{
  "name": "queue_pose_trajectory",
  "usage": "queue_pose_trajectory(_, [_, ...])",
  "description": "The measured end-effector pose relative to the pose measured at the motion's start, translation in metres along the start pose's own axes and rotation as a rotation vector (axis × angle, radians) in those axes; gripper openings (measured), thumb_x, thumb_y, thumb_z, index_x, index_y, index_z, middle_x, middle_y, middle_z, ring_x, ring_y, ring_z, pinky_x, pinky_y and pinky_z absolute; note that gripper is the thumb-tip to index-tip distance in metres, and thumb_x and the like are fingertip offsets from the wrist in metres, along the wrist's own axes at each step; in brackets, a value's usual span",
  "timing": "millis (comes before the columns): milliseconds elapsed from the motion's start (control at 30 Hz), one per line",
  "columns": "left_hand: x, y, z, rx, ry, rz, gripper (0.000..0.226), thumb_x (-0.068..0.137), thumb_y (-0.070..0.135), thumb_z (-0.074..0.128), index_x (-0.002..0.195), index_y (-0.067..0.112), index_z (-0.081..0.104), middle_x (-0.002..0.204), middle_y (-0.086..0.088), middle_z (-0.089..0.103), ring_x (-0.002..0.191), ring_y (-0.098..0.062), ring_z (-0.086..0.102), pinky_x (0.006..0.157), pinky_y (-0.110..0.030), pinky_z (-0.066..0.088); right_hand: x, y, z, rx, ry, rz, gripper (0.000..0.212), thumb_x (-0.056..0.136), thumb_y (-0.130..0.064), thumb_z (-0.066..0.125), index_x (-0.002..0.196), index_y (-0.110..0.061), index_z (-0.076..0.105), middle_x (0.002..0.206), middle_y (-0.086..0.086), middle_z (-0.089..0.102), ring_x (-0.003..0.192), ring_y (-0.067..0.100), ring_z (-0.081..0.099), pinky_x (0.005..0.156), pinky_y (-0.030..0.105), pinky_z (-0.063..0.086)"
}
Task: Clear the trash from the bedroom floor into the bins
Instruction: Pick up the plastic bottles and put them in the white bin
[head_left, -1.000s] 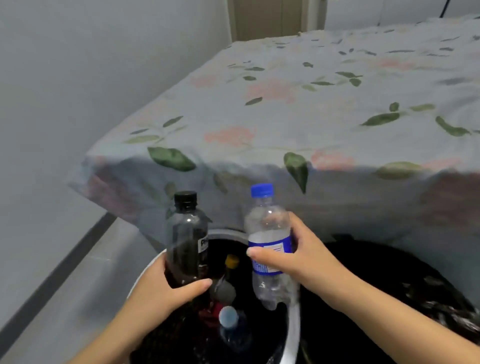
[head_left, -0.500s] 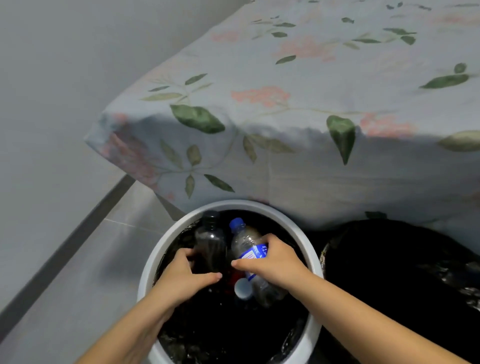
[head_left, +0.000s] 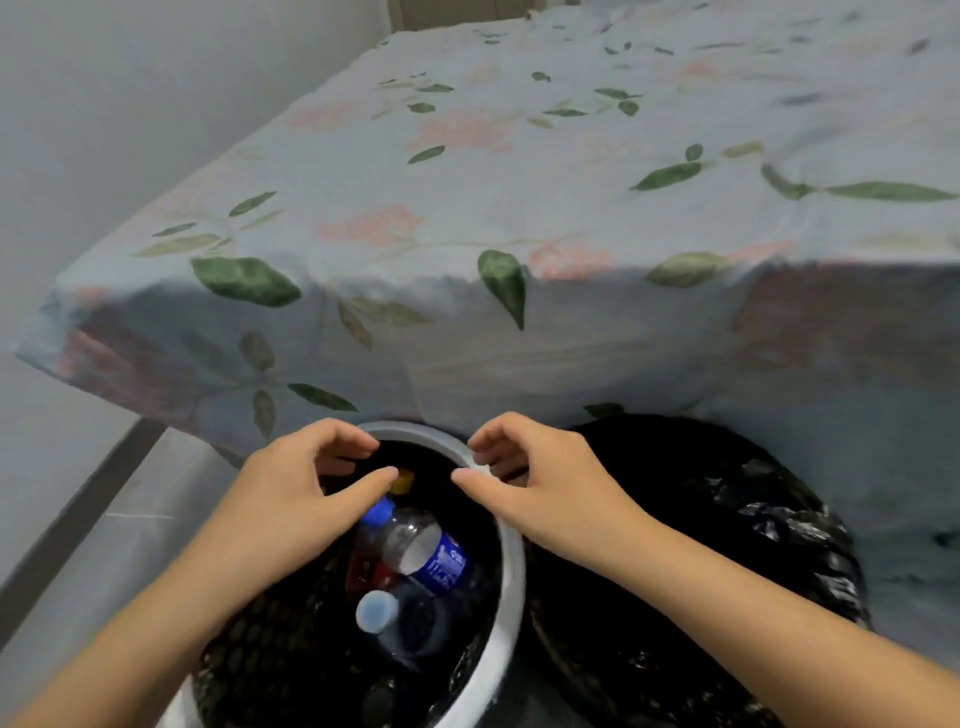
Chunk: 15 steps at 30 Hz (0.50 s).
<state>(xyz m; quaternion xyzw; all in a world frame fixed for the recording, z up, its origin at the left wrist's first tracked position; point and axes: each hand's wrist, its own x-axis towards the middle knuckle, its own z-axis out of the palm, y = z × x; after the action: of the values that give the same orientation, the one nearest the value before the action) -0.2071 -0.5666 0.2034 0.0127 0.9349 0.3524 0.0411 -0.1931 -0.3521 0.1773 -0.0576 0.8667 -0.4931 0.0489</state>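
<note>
Grey floor tiles (head_left: 140, 525) run along a pale wall on the left, and a bed (head_left: 519, 218) draped in a light blue sheet printed with green leaves and pink flowers fills the upper part of the view, its edge hanging just behind two bins. Both hands hover over the white-rimmed bin (head_left: 511, 561), which has a black liner. On the left hand (head_left: 291, 499) the fingers (head_left: 343, 441) are loosely curled and spread apart, the thumb stretched out towards the middle of the bin, and they hold nothing. On the right hand (head_left: 535, 488) the fingers (head_left: 493, 434) are likewise loosely curled with the thumb pointing inwards, and nothing is held; they sit above the far rim, though contact with it cannot be told. Both bare forearms reach in from the bottom corners, palms turned down, the thumb tips near each other but apart. Inside the bin lies a clear bottle (head_left: 415, 545) with a blue cap and blue label, tilted on its side atop other trash. Just below it sits a darker bottle with a pale blue cap (head_left: 376, 610), and a yellow cap (head_left: 402, 480) shows deeper in. Touching the first bin on the right stands a second bin (head_left: 727, 545) lined with a crinkled black bag.
</note>
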Motion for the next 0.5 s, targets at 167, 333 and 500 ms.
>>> queue_pose_trajectory(167, [0.001,0.11,0.048,0.255,-0.264,0.404,0.016,0.072,0.045,0.073,0.083,0.037,0.064,0.084,0.022,0.07,0.086,0.008,0.064,0.081,-0.024,0.053,-0.073,0.05,-0.122,-0.35,0.193,0.039,0.029,0.081,-0.038,0.07,0.105,-0.022,0.064,0.099,-0.009,0.068,0.08,0.0,0.055,0.069,0.006,0.042])
queue_pose_trajectory(333, [-0.019,0.229,0.155,0.534,-0.499,0.863,0.036,0.072,0.065,0.057,0.096,0.038,0.061,0.097,0.022,0.063,0.095,-0.004,0.063,0.085,-0.03,0.051,-0.185,0.144,-0.226,-0.682,0.416,0.371,0.042,0.083,-0.049,0.06,0.117,-0.025,0.06,0.112,-0.001,0.068,0.108,0.021,0.059,0.091,0.039,0.049])
queue_pose_trajectory(500, [-0.058,0.32,0.288,0.685,-0.675,1.109,0.041,0.08,0.058,0.058,0.111,0.032,0.059,0.116,0.008,0.063,0.111,-0.019,0.058,0.094,-0.037,0.049,-0.311,0.221,-0.277,-0.773,0.447,0.796,0.049,0.084,-0.05,0.058,0.126,-0.026,0.054,0.119,0.005,0.063,0.117,0.028,0.054,0.091,0.04,0.048])
